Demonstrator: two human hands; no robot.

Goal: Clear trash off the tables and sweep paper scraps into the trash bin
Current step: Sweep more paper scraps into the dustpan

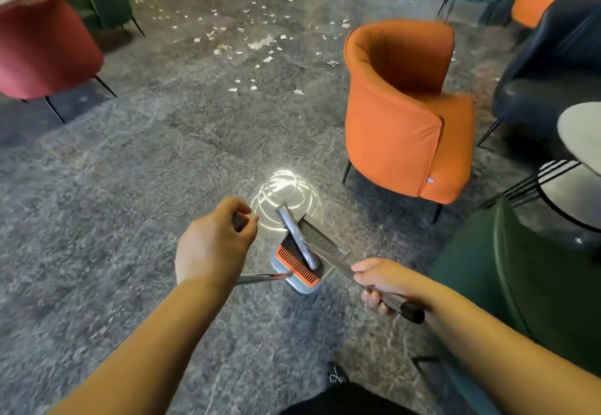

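— What do the hands hold?
— The left hand (213, 245) grips the dustpan (297, 268) handle; the right hand (379, 284) curls round the broom handle (331, 253).
— And the paper scraps (260, 45)?
— Scattered on the floor (113, 203) beyond, left of the orange chair (406, 115).

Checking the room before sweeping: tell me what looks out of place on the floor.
Small torn white paper scraps lie scattered across the glossy grey stone floor, between the red upholstered chair and the orange tub chair. Nothing else looks odd.
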